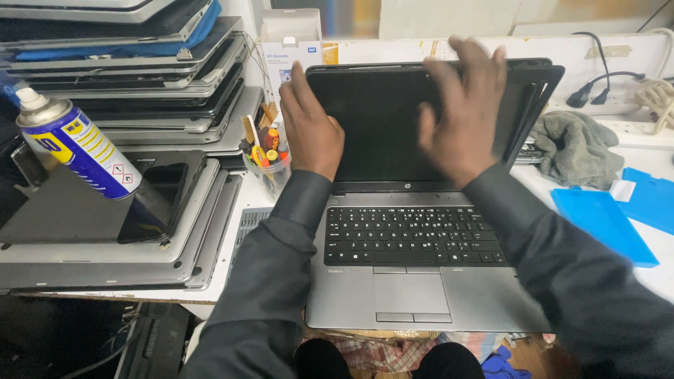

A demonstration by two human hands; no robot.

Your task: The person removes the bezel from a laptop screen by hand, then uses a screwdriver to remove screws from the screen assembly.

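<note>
An open grey laptop [414,281] with a black keyboard and a dark screen [379,126] lies on the white desk in front of me. My left hand [309,126] grips the screen's upper left edge, fingers curled over the top. My right hand [467,112] is spread flat against the right part of the screen, fingertips reaching its top edge; it looks slightly blurred. Both arms wear dark sleeves.
Stacks of closed laptops [119,70] fill the left side, with a blue-and-yellow spray can [74,144] lying on the lower pile. A cup of small tools [267,158] stands beside the screen. On the right are a grey cloth [572,147], blue plastic pieces [604,221] and a power strip [632,84].
</note>
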